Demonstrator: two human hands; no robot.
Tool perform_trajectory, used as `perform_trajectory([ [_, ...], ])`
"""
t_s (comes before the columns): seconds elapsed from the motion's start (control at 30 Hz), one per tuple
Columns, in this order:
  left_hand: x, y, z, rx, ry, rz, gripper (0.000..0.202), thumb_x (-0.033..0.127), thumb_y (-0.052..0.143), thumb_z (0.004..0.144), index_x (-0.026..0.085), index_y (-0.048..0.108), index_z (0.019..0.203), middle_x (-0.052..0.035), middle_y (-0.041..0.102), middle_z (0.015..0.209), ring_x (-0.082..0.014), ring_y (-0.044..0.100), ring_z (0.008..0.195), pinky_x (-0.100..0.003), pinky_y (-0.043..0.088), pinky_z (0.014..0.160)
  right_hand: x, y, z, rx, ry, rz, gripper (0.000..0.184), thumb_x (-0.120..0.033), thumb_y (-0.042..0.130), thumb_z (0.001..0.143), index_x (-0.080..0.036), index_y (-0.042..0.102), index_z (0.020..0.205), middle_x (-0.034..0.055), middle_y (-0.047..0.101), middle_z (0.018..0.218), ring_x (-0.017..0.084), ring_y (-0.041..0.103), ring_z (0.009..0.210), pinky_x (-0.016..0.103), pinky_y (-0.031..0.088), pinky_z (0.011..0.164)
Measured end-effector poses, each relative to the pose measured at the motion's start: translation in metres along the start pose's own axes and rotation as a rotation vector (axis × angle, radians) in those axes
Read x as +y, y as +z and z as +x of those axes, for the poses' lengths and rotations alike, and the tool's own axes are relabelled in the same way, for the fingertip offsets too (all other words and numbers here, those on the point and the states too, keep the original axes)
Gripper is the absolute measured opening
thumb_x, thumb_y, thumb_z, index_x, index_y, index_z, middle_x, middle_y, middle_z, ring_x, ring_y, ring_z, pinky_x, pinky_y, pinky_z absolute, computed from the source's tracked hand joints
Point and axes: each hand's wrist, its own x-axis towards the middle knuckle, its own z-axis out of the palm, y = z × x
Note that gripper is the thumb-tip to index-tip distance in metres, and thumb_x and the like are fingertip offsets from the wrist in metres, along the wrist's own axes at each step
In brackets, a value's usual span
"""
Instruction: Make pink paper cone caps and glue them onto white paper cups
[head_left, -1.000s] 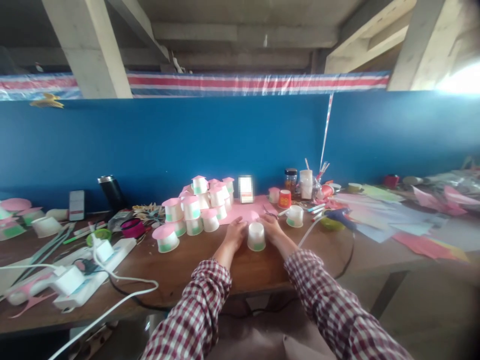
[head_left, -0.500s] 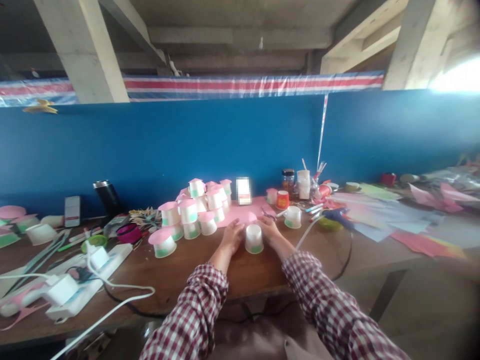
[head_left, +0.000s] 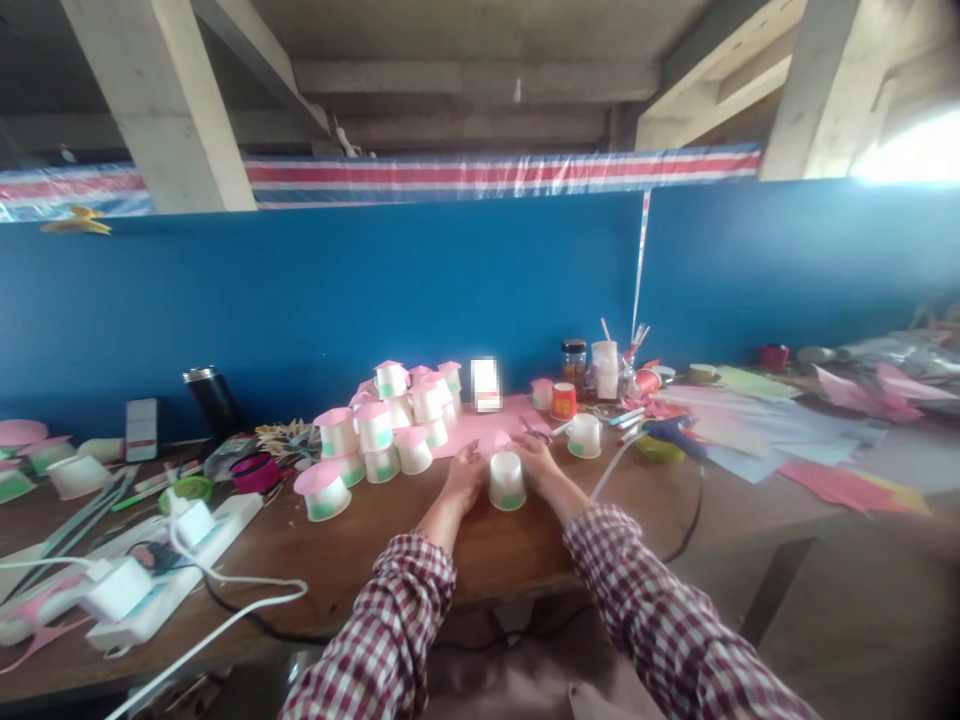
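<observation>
While the cup [head_left: 507,482] stands rim-down, axis upright, both hands' fingers [head_left: 472,456] [head_left: 528,449] pinch a pink cap [head_left: 495,440].

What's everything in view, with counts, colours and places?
Inverted paper cup: 1, white-green, between hands
Paper piece: 1, pink, behind that cup
Pink-topped cups: several, white-green, left of centre
Sheet: 1, pink, beyond hands
Scissors: 1, dark, past right hand
Tumbler: 1, black, left
Phone: 1, pale, far left
Power strip: 1, white, front left
Loose papers: several, mixed, right
Partition: 1, blue, background
Table: 1, brown, foreground
Other clutter: many, mixed, tabletop
Left hand: 1, bare, beside inverted cup
Right hand: 1, bare, opposite
Sleeves: 2, maroon-white, forearms
</observation>
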Motion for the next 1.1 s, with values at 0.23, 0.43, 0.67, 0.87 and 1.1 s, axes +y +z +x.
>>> perform_trajectory([
  [0.23, 0.002, 0.001, -0.0012, 0.014, -0.006, 0.001, 0.026, 0.026, 0.056, 0.088, 0.014, 0.055, 0.111, -0.0054, 0.061, 0.101, -0.0143, 0.061, 0.081, -0.032, 0.054, 0.069, -0.0022, 0.0027, -0.0029, -0.016, 0.012, -0.007, 0.034, -0.027, 0.077, 0.059, -0.014, 0.069, 0.09, 0.0055, 0.071, 0.068, 0.019, 0.067, 0.066, 0.029, 0.051, 0.062],
  [0.43, 0.0032, 0.0007, -0.0017, 0.003, -0.006, 0.004, 0.031, 0.03, 0.056, 0.088, 0.015, 0.054, 0.115, -0.0078, 0.059, 0.111, -0.0178, 0.06, 0.091, -0.037, 0.053, 0.076, -0.0041, 0.0026, -0.0039, -0.014, 0.02, -0.008, 0.034, -0.024, 0.077, 0.059, -0.014, 0.069, 0.09, 0.006, 0.071, 0.07, 0.019, 0.066, 0.066, 0.029, 0.051, 0.063],
  [0.67, 0.0055, 0.0017, -0.0038, -0.013, -0.012, -0.006, 0.029, 0.029, 0.056, 0.088, 0.015, 0.055, 0.114, -0.0075, 0.06, 0.109, -0.0169, 0.061, 0.09, -0.036, 0.054, 0.076, -0.0042, 0.0012, -0.0041, 0.008, 0.023, -0.002, 0.035, -0.022, 0.077, 0.058, -0.013, 0.069, 0.091, 0.0067, 0.071, 0.072, 0.019, 0.067, 0.068, 0.029, 0.052, 0.064],
  [0.87, 0.0052, 0.0005, -0.0026, 0.017, -0.021, -0.021, 0.031, 0.031, 0.055, 0.089, 0.015, 0.054, 0.115, -0.008, 0.059, 0.111, -0.0179, 0.06, 0.092, -0.037, 0.053, 0.077, -0.0033, 0.0003, -0.003, 0.026, 0.025, 0.011, 0.033, -0.021, 0.076, 0.058, -0.014, 0.069, 0.089, 0.0065, 0.071, 0.072, 0.02, 0.067, 0.068, 0.029, 0.052, 0.064],
  [1.1, 0.0047, -0.001, -0.0022, 0.033, -0.028, -0.039, 0.027, 0.028, 0.055, 0.089, 0.015, 0.055, 0.113, -0.0064, 0.06, 0.105, -0.0151, 0.061, 0.084, -0.033, 0.053, 0.072, -0.0008, -0.0003, -0.0009, 0.066, 0.03, 0.036, 0.029, -0.022, 0.074, 0.061, -0.014, 0.068, 0.088, 0.0063, 0.071, 0.074, 0.02, 0.067, 0.071, 0.029, 0.052, 0.065],
])
